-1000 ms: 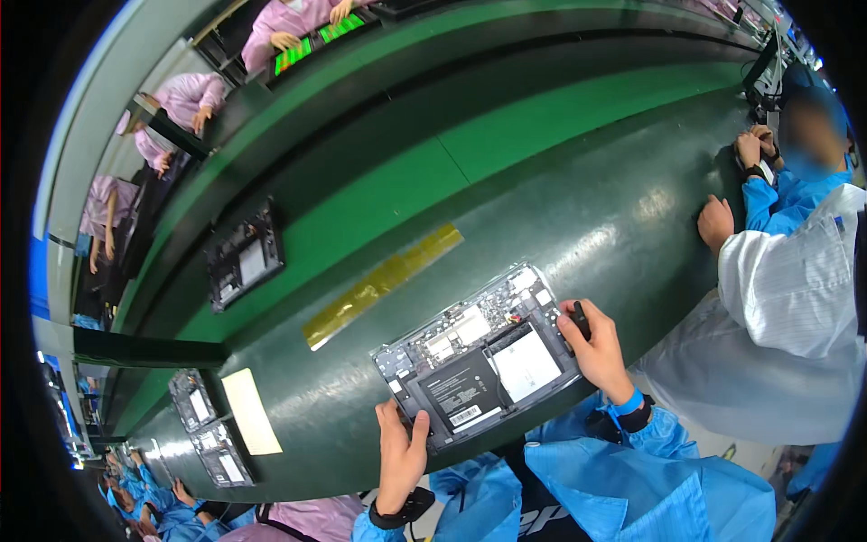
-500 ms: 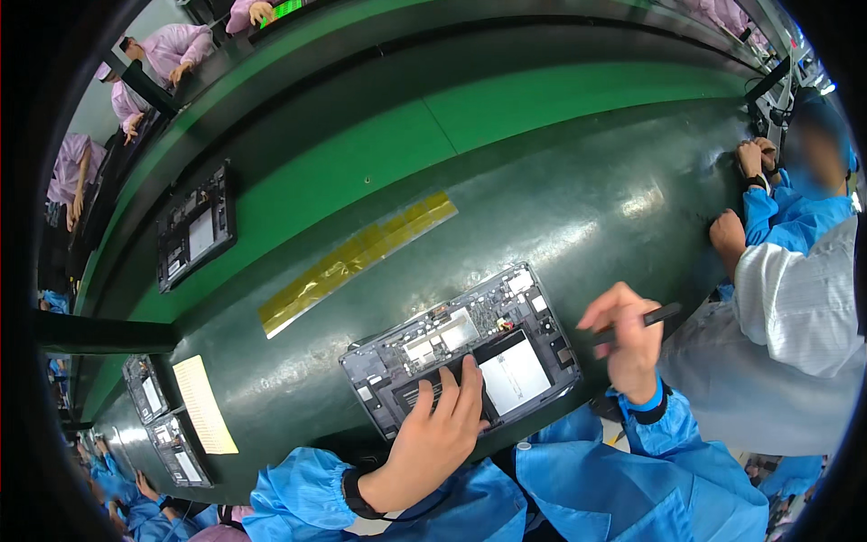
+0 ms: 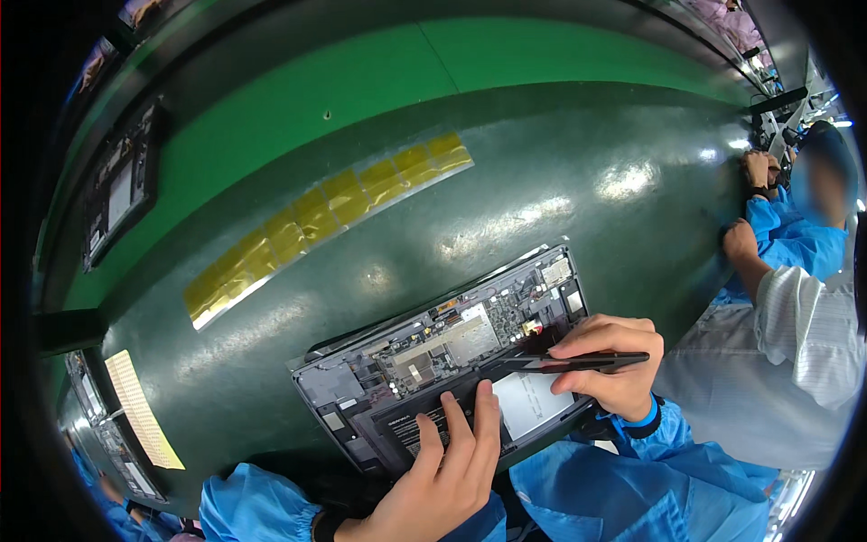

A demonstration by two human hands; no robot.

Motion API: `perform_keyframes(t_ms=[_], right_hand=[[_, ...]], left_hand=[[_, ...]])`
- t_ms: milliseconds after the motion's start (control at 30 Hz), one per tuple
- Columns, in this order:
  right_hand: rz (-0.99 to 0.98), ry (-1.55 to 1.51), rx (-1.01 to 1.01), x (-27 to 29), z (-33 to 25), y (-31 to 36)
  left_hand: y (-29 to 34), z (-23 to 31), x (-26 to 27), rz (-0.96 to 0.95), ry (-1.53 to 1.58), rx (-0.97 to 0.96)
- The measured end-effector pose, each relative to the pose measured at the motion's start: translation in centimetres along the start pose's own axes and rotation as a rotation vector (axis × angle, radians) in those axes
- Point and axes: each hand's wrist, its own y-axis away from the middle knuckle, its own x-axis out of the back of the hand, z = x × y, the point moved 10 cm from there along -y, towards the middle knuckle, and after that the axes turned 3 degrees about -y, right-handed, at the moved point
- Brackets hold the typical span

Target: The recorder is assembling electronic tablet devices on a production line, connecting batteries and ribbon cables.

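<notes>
Laptop base [image 3: 329, 385] containing circuit board [image 3: 470, 334] and battery [image 3: 402, 429], tweezers [image 3: 598, 361] in right fingers [image 3: 607, 336]

Shiny blue sleeves [image 3: 257, 501], black wristbands [image 3: 327, 524]

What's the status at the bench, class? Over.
Left grip spread on black battery, partly covering it. Right grip holding black tweezers. Tips over open laptop base; contact unclear.

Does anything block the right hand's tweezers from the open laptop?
Nothing visible: the black tweezers, in the right hand, have their tips over the open laptop; the left hand is farther left, over the black battery.
</notes>
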Motion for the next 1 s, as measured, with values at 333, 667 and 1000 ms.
perform_keyframes(t_ms=[333,667,1000], right_hand=[[-0.269,0.451,0.266,-0.6,-2.7,0.3],[-0.246,0.430,0.261,-2.2,-2.4,-1.3],[-0.278,0.367,0.207,-2.4,-1.4,-1.4]], left_hand=[[-0.1,0.0,0.0,0.066,0.058,0.011],[0.2,0.1,-1.2,0.184,0.062,-0.018],[0.1,-0.5,-0.5,0.042,0.125,0.039]])
